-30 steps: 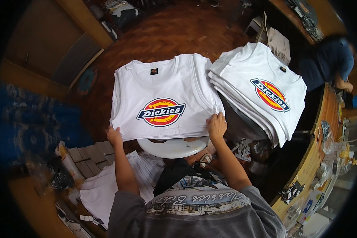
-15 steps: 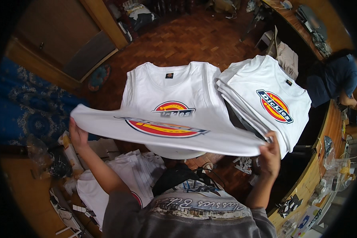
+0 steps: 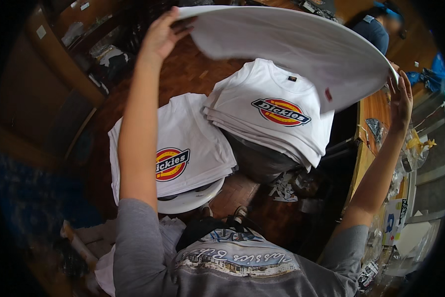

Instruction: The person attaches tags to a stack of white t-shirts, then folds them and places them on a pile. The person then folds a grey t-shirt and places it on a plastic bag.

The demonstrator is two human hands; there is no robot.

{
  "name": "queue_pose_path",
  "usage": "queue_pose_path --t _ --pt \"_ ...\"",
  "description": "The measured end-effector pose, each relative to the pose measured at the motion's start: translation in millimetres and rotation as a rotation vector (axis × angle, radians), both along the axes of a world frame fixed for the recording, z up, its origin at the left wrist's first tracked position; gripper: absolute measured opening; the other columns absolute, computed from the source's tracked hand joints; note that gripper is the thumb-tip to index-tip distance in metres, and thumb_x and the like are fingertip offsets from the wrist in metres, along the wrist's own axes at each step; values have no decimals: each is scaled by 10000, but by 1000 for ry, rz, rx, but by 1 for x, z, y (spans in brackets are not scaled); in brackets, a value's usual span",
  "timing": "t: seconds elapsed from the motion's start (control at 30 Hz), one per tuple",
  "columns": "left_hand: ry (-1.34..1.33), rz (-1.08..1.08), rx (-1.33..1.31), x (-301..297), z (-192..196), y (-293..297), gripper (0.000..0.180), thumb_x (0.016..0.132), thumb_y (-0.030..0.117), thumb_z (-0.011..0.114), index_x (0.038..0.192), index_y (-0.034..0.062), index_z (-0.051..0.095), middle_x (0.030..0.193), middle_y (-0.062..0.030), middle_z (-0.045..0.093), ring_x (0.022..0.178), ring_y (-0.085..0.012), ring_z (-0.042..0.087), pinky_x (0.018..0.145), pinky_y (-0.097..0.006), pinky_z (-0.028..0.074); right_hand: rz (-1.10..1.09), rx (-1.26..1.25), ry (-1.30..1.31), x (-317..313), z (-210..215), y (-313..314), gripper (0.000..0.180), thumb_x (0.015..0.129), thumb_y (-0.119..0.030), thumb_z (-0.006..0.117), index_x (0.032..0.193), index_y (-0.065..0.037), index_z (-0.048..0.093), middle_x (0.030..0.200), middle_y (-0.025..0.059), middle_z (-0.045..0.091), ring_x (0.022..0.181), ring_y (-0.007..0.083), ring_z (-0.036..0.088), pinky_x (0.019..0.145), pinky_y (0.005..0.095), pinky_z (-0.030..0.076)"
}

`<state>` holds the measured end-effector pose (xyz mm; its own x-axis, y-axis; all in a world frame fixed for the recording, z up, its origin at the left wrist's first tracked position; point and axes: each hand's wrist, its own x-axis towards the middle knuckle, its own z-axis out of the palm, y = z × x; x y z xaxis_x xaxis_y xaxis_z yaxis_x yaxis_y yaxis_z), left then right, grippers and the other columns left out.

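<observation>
- The left hand (image 3: 164,30) is raised high at the upper left, its fingers closed on one edge of a white shirt (image 3: 292,44).
- Below the left forearm, a left pile of folded white shirts (image 3: 183,148) with a round red and yellow print lies on a white stool (image 3: 190,200).
- The white shirt is stretched flat in the air between the two hands; its long axis runs from the upper left down to the right, across the top of the view.
- Right under it, and well apart from it, sits the right pile of folded shirts (image 3: 272,116), just beside the left pile and touching it at the edge.
- The right hand (image 3: 399,94) is lifted at the far right with its fingers spread, touching the shirt's lower right corner; whether it pinches the cloth I cannot tell.
- The right pile lies nearer the right hand than the left.
- A wooden bench (image 3: 368,148) strewn with small items runs along the right side.
</observation>
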<state>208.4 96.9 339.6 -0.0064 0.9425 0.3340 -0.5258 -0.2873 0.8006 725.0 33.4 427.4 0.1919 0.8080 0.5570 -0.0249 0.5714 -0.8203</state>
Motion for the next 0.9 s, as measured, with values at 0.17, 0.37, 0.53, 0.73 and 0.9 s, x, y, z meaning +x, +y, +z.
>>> queue_pose_path --t 0.17,0.37,0.53,0.73,0.9 --pt "184 81 -292 57 -88 58 238 761 252 516 911 70 491 908 -65 508 782 -194 500 731 -336 415 -187 -218 38 37 -82 -1 286 764 -181 517 979 3 471 875 64 508 854 161 491 800 276 380" --pt "603 295 -576 80 -257 28 108 695 160 550 716 55 563 655 -27 552 619 -152 507 580 -272 409 -593 -575 -574 97 -284 -43 145 699 -135 556 807 -41 572 737 52 544 613 149 505 542 251 424" --pt "967 1032 -485 -55 -358 -125 182 665 -16 461 824 34 535 751 -90 548 677 -197 527 638 -268 412 -405 -534 -726 -105 -336 -81 102 684 -50 551 781 -38 581 714 81 559 621 169 535 587 243 416" --pt "1427 1352 -1715 -122 -318 -325 366 683 250 572 1003 102 473 1069 -102 420 1007 -268 382 757 -368 372 123 -573 -1084 -272 -375 -96 181 673 -179 573 765 -23 565 749 129 567 664 265 557 588 337 437" --pt "1374 1373 -1383 -154 -336 -383 334 648 177 617 921 36 488 960 -184 482 856 -342 484 705 -397 407 -33 -785 -1359 -310 -384 -92 285 606 -264 631 747 -36 534 774 137 546 687 299 551 591 382 437"
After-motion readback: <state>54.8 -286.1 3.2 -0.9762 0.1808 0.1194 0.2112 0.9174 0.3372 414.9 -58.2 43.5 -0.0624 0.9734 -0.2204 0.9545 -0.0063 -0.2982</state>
